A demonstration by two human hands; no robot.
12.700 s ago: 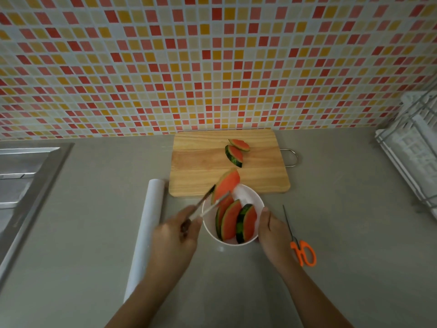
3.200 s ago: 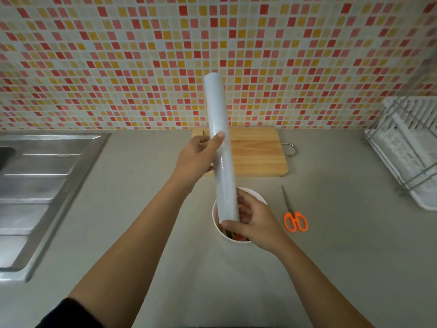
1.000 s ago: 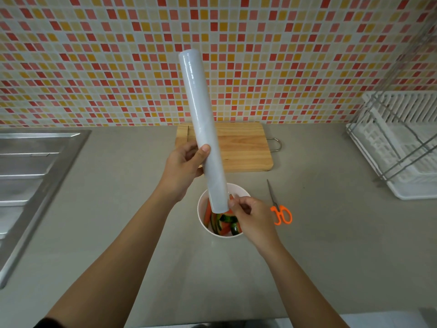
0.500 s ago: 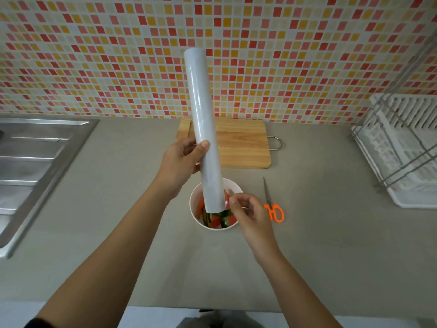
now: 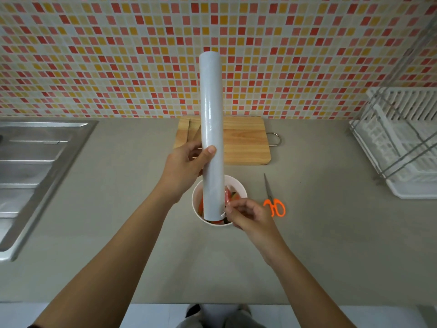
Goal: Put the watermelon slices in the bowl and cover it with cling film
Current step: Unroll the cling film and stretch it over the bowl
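A white bowl (image 5: 197, 200) stands on the grey counter with red and green watermelon slices (image 5: 233, 196) inside, mostly hidden by the roll. My left hand (image 5: 183, 168) grips a long white cling film roll (image 5: 211, 129) around its middle and holds it upright over the bowl. At the roll's lower end my right hand (image 5: 248, 215) pinches the loose edge of the film (image 5: 225, 204), which is lifted a little off the roll.
A wooden cutting board (image 5: 243, 138) lies behind the bowl with a knife (image 5: 188, 130) on its left part. Orange-handled scissors (image 5: 273, 201) lie right of the bowl. A steel sink (image 5: 30, 162) is at the left, a white dish rack (image 5: 402, 143) at the right.
The roll has stayed upright over the bowl in my left hand. My right fingers have closed on the film edge at the roll's lower end and lifted it slightly.
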